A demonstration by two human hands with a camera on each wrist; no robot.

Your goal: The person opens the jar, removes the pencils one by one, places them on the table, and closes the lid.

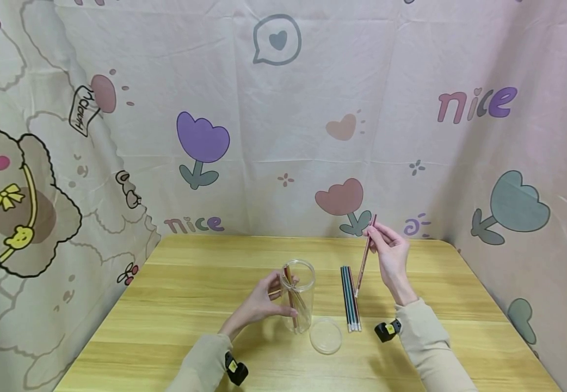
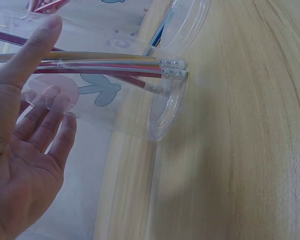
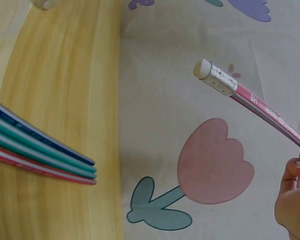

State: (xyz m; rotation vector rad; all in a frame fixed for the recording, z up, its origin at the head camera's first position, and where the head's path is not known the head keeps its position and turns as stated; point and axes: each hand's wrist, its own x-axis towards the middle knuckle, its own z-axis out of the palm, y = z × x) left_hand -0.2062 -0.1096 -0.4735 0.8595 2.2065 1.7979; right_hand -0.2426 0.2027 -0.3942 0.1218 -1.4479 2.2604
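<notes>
My left hand (image 1: 259, 302) holds a clear plastic jar (image 1: 306, 318) upright on the table, thumb on the near side and fingers around the far side. Several pencils (image 2: 110, 63) lean inside it, their eraser ends at the bottom. Up to the right, my right hand (image 1: 392, 257) pinches a red-and-silver pencil (image 1: 364, 255) near its upper end. That pencil tilts, and its white eraser (image 3: 203, 69) points down. Below it lies a row of pencils (image 1: 349, 299), blue, green and red, side by side on the table.
A round clear lid (image 1: 326, 336) lies flat between the jar and the pencil row. The wooden table (image 1: 190, 283) ends at a printed cloth backdrop (image 1: 273, 136), which also hangs along both sides. Black wrist cameras (image 1: 387, 330) sit on both sleeves.
</notes>
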